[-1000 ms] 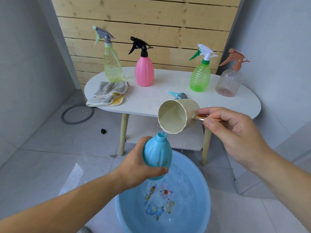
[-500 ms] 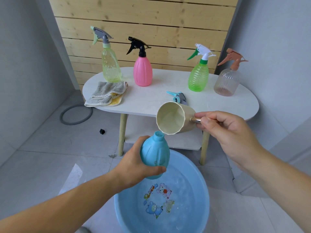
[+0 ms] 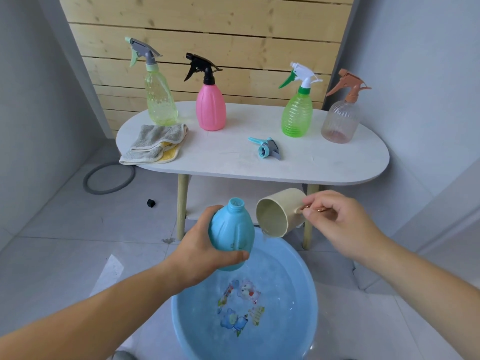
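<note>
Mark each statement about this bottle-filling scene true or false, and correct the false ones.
1. The left hand grips a blue bottle that has no spray head on it. True.
2. Four spray bottles stand on the white table. True.
3. The right hand holds a beige cup upright on the table. False: the cup is tipped on its side in the air, beside the blue bottle.
4. The blue basin on the floor holds water. True.
5. The loose spray head lies in the basin. False: it lies on the table.
</note>
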`<state>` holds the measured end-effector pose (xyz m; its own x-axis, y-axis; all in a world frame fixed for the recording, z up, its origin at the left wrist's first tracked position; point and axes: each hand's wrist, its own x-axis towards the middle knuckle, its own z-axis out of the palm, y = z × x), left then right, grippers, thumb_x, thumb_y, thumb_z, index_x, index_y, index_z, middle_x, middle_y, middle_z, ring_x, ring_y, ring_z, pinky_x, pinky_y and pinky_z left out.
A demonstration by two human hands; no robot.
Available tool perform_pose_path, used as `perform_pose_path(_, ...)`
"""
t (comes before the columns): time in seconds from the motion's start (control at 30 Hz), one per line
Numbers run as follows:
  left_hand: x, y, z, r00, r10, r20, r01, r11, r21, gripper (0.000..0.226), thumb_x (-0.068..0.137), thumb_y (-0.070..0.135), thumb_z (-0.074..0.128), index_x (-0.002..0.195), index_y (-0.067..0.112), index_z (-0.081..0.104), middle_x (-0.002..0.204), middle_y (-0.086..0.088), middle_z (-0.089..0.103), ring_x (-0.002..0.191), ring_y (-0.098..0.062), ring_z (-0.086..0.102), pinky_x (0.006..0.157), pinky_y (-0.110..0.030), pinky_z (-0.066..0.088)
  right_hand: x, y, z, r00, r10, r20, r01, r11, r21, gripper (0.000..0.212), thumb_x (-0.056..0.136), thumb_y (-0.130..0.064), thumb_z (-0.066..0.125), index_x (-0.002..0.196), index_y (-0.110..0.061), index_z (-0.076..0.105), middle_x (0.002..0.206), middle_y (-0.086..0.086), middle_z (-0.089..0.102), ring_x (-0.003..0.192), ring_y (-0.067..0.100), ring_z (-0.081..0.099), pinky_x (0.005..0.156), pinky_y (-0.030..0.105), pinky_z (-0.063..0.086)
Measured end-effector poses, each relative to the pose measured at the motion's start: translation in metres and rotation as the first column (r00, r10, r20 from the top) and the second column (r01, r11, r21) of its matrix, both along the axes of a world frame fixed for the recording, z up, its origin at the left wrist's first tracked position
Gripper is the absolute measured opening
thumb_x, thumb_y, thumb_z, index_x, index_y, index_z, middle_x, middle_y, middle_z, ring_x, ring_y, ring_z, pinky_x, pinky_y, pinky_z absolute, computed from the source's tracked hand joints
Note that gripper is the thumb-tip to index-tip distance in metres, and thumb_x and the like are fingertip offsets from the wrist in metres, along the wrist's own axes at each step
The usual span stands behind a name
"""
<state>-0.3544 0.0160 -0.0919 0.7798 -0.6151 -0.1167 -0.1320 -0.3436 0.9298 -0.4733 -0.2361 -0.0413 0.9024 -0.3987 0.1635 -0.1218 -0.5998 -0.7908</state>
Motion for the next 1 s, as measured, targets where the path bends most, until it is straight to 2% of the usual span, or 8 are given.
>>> perform_pose_path(0.07, -0.001, -0.002, -0.001, 1.0, -0.003, 0.003, 0.003, 1.0, 0.006, 0.083, 0.066, 0.025, 0.097, 0.126, 0.049, 0.046, 0.115, 0.011, 0.064, 0.103, -0.013, 0.068, 0.08, -0.031, 0.063, -0.003, -0.002, -0.008, 0.999, 0.042, -0.006, -0.042, 0.996, -0.082, 0.023, 0.088, -0.011, 0.069, 0.068, -0.02, 0.064, 0.105, -0.006, 0.065, 0.093, 0.001, 0.061, 0.08, 0.005, 0.041)
perform_pose_path(0.3, -0.003, -0.011, -0.002, 1.0, -0.011, 0.014, 0.011, 1.0, 0.022, 0.08, 0.066, 0.026, 0.097, 0.121, 0.052, 0.045, 0.116, 0.012, 0.063, 0.104, -0.013, 0.067, 0.082, -0.033, 0.063, -0.014, -0.018, -0.025, 0.988, 0.117, -0.102, -0.147, 0.917, -0.371, 0.015, 0.091, -0.024, 0.064, 0.078, -0.016, 0.064, 0.114, -0.012, 0.055, 0.103, 0.008, 0.055, 0.085, 0.018, 0.039)
perform_pose_path(0.5, -0.004, -0.016, -0.004, 1.0, -0.028, -0.011, 0.028, 1.0, 0.006, 0.082, 0.063, 0.03, 0.098, 0.123, 0.053, 0.048, 0.112, 0.018, 0.063, 0.104, -0.011, 0.067, 0.085, -0.038, 0.063, -0.022, -0.026, -0.021, 0.966, 0.256, -0.033, -0.221, 0.753, -0.62, 0.029, 0.09, -0.035, 0.049, 0.082, -0.013, 0.066, 0.114, 0.0, 0.058, 0.106, 0.022, 0.054, 0.094, 0.024, 0.041)
perform_pose_path(0.67, -0.003, -0.021, -0.002, 0.999, -0.034, -0.02, 0.033, 0.999, -0.009, 0.085, 0.052, 0.042, 0.095, 0.122, 0.053, 0.049, 0.11, 0.016, 0.066, 0.102, -0.012, 0.069, 0.083, -0.037, 0.064, -0.024, -0.025, -0.014, 0.941, 0.337, 0.003, -0.243, 0.684, -0.688, 0.014, 0.086, -0.023, 0.064, 0.077, -0.012, 0.064, 0.117, 0.004, 0.06, 0.108, 0.022, 0.053, 0.093, 0.021, 0.039)
perform_pose_path(0.73, -0.001, -0.023, 0.001, 0.999, -0.032, -0.017, 0.031, 0.999, -0.015, 0.085, 0.054, 0.039, 0.096, 0.124, 0.05, 0.049, 0.113, 0.01, 0.067, 0.103, -0.014, 0.069, 0.083, -0.038, 0.064, -0.024, -0.023, -0.011, 0.953, 0.299, 0.05, -0.208, 0.763, -0.611, 0.016, 0.087, -0.028, 0.062, 0.079, -0.015, 0.065, 0.116, -0.001, 0.06, 0.106, 0.018, 0.056, 0.093, 0.021, 0.042)
perform_pose_path(0.87, 0.004, -0.026, 0.009, 1.0, -0.003, -0.006, 0.003, 0.999, -0.043, 0.085, 0.046, 0.05, 0.092, 0.12, 0.054, 0.05, 0.111, 0.012, 0.069, 0.101, -0.012, 0.069, 0.084, -0.04, 0.064, -0.011, -0.028, 0.007, 0.989, -0.019, 0.149, 0.032, 0.996, -0.082, 0.013, 0.091, -0.018, 0.066, 0.078, -0.018, 0.066, 0.109, -0.002, 0.064, 0.096, 0.006, 0.064, 0.092, 0.022, 0.049)
perform_pose_path(0.93, 0.008, -0.027, 0.013, 1.0, 0.019, 0.0, -0.019, 0.998, -0.052, 0.086, 0.044, 0.052, 0.093, 0.12, 0.055, 0.05, 0.11, 0.014, 0.068, 0.101, -0.011, 0.069, 0.084, -0.041, 0.063, 0.002, -0.043, 0.017, 0.976, -0.167, 0.139, 0.129, 0.96, 0.249, 0.016, 0.095, -0.016, 0.062, 0.079, -0.015, 0.066, 0.099, 0.002, 0.07, 0.095, 0.016, 0.069, 0.096, 0.034, 0.053)
perform_pose_path(1.0, 0.012, -0.029, 0.017, 1.0, 0.025, -0.003, -0.025, 0.997, -0.068, 0.088, 0.045, 0.051, 0.093, 0.121, 0.054, 0.051, 0.108, 0.016, 0.069, 0.1, -0.011, 0.07, 0.084, -0.041, 0.063, 0.017, -0.063, 0.028, 0.95, -0.288, 0.121, 0.185, 0.83, 0.527, 0.019, 0.098, -0.016, 0.057, 0.08, -0.009, 0.06, 0.095, 0.011, 0.068, 0.092, 0.03, 0.07, 0.096, 0.046, 0.055)
